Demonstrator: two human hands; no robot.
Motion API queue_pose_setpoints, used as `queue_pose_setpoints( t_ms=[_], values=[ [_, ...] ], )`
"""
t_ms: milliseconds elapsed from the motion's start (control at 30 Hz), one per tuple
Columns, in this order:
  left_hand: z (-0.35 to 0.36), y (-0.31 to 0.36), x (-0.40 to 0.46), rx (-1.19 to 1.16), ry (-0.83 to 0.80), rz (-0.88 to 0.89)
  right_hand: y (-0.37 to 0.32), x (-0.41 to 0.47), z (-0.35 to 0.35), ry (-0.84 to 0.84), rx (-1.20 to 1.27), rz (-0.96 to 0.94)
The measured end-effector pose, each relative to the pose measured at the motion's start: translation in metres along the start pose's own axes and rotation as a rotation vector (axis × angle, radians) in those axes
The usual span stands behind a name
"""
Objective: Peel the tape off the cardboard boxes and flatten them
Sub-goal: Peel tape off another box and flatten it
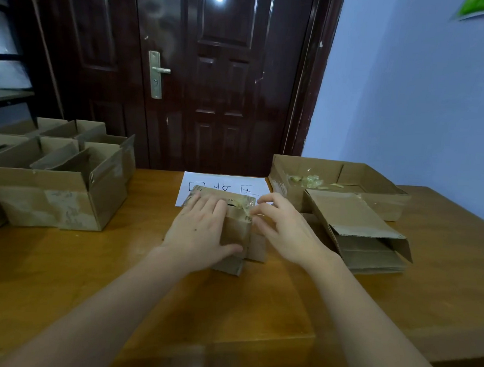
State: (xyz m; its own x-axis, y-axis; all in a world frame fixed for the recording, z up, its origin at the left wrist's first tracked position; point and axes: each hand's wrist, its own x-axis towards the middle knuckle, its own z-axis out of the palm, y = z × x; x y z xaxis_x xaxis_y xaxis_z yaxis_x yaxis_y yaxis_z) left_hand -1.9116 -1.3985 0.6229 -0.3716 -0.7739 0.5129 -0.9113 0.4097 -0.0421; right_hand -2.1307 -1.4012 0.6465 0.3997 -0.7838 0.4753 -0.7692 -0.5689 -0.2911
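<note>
A small cardboard box (236, 231) lies on the wooden table (171, 292) in the middle, partly over a white sheet of paper (223, 183) with handwriting. My left hand (198, 229) lies flat on the box's left side with the thumb hooked round its near edge. My right hand (283, 228) pinches a strip of clear tape (246, 209) at the box's top right corner. The tape is wrinkled and partly lifted.
Several open cardboard boxes (54, 177) stand at the left. A shallow cardboard tray (340, 175) with crumpled tape bits sits at the back right, and flattened boxes (359, 233) are stacked before it. A dark door rises behind the table.
</note>
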Motion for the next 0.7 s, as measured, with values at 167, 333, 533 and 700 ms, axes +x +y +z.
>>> queue_pose_setpoints(
  t_ms=[167,333,533,700],
  values=[
    [0.011,0.012,0.003,-0.057,0.114,-0.049,-0.004,0.013,0.000,-0.044,0.256,0.161],
    [0.024,0.006,-0.002,-0.075,0.164,-0.028,-0.004,0.025,-0.001,-0.222,0.439,0.281],
    [0.023,0.005,0.000,-0.071,0.129,-0.033,-0.008,0.042,0.010,-0.202,0.267,0.284],
    [0.019,0.015,0.006,-0.049,0.105,-0.107,0.000,0.041,0.012,0.109,0.325,0.486]
  ],
)
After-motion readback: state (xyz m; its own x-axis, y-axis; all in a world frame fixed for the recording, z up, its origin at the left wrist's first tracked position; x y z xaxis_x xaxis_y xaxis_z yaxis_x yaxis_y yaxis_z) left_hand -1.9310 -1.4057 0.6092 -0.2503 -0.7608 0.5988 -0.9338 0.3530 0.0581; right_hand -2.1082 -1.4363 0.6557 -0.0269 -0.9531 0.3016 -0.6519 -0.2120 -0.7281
